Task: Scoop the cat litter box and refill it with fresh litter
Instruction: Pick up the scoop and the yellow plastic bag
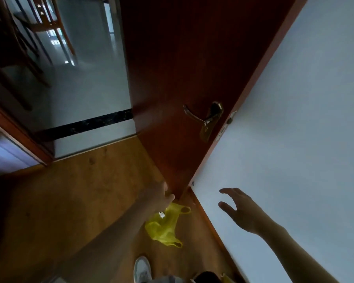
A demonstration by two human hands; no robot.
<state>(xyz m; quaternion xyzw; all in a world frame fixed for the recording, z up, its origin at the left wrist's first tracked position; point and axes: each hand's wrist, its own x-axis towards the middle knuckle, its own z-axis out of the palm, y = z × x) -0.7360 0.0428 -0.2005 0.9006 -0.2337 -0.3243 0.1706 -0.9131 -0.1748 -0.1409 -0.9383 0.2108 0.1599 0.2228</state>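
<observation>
Left hand (pixel 158 196) reaches toward a yellow plastic bag (pixel 166 225) on the wooden floor (pixel 70 201), grip indiscernible; right hand (pixel 240 210), fingers spread, holds nothing beside the white wall (pixel 294 139).

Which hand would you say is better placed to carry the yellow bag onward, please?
Left. The left hand seems to hold the yellow bag from above already; the right hand is spread open by the white wall, holding nothing.

Bag (pixel 166 225) on floor (pixel 70 201) before door (pixel 182 78); wall (pixel 294 139) right.
</observation>
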